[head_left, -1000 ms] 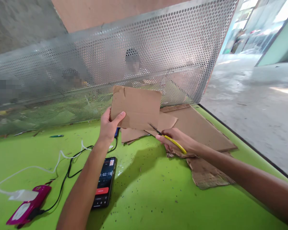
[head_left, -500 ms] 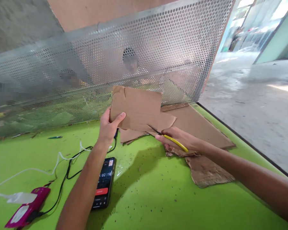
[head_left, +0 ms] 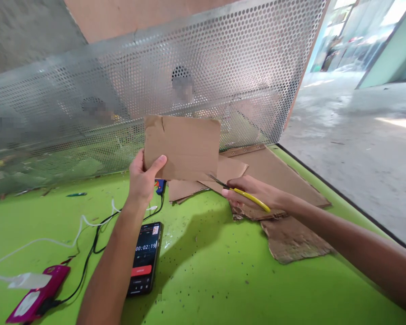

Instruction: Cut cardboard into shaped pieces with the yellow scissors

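A rectangular piece of brown cardboard [head_left: 186,144] is raised above the green table, with a short slit near its top left corner. My left hand [head_left: 145,174] grips its lower left side, thumb on the near face and the other fingers hidden behind. In my right hand [head_left: 252,192] is a pair of scissors [head_left: 252,201] with yellow handles. Their dark blades point left, at the cardboard's lower right corner. I cannot tell whether the blades touch it. Beneath and behind my right hand lie several more cardboard pieces [head_left: 270,171], one with a torn edge.
A phone [head_left: 145,257] showing a running timer lies by my left forearm. Further left are a magenta power strip [head_left: 37,289], a white charger and tangled cables [head_left: 96,232]. A perforated metal panel [head_left: 203,67] stands along the table's [head_left: 203,271] far side; the right edge drops to a concrete floor.
My left hand has shifted the cardboard left and slightly up, uncovering a blue object behind it. The scissors have moved slightly right, staying near its lower right corner.
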The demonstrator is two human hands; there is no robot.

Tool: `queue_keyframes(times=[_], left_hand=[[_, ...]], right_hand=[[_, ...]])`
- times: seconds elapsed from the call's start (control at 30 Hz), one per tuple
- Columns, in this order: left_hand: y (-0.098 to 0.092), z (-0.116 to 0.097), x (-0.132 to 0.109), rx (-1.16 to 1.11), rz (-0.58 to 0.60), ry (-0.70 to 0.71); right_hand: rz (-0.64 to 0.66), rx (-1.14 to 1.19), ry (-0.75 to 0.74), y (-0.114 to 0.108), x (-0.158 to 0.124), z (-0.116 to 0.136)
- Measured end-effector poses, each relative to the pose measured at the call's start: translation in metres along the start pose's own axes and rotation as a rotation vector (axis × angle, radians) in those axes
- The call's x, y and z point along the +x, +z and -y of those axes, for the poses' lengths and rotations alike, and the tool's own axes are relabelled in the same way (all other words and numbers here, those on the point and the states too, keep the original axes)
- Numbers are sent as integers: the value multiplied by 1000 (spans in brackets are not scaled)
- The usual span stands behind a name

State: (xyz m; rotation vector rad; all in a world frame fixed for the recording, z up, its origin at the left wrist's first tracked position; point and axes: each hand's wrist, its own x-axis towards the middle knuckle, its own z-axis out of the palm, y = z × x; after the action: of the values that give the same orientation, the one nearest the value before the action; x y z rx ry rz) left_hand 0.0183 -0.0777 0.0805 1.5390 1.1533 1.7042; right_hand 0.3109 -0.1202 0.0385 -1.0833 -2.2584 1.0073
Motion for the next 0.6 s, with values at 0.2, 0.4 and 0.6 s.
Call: queue_keyframes(times=[0.2,0.4,0.6], left_hand=[[-3,-2,2,-33,-14,-14],[2,1,-1,-35,32,-8],[7,2,-4,-51,70,-9]], right_hand=[[-1,-26,-19,-1,-1,1],[19,-61,-10,0,-1,1],[40,-45,15,-1,-3,4]])
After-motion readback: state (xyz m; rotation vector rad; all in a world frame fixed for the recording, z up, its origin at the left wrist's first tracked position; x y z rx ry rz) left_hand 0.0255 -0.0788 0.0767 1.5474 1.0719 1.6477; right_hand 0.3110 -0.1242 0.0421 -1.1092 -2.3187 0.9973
